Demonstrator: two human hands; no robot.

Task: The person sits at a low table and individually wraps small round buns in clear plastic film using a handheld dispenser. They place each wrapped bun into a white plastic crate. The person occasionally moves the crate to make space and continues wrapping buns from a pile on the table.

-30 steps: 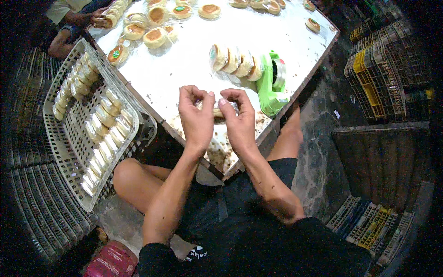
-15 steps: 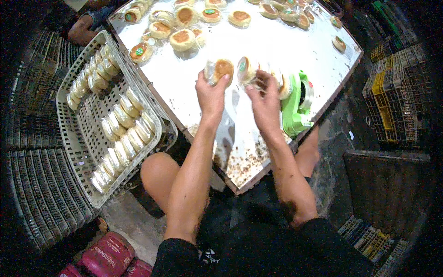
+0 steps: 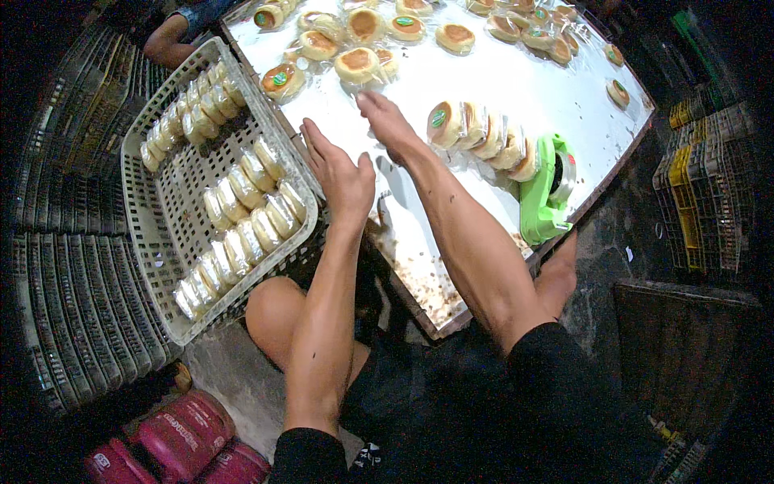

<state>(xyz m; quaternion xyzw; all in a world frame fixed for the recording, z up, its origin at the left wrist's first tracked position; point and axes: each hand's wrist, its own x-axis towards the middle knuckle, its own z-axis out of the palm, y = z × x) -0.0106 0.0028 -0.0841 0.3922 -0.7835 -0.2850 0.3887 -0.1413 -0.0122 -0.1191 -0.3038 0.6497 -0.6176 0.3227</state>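
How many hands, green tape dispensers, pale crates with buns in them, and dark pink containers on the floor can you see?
Hands (left hand, right hand): 2
Green tape dispenser: 1
Pale crate holding buns: 1
Dark pink containers: 3
Total: 7

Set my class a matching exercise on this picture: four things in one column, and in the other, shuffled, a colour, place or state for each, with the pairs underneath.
Column one
1. Left hand
2. Tape dispenser
3. Crate
4. Row of buns beside the dispenser

Column two
A. Tilted against one another, wrapped in clear film
B. Pale, with a perforated base, left of the table
C. Open, fingers extended
D. Bright green, near the table's right edge

Right pairs: 1-C, 2-D, 3-B, 4-A
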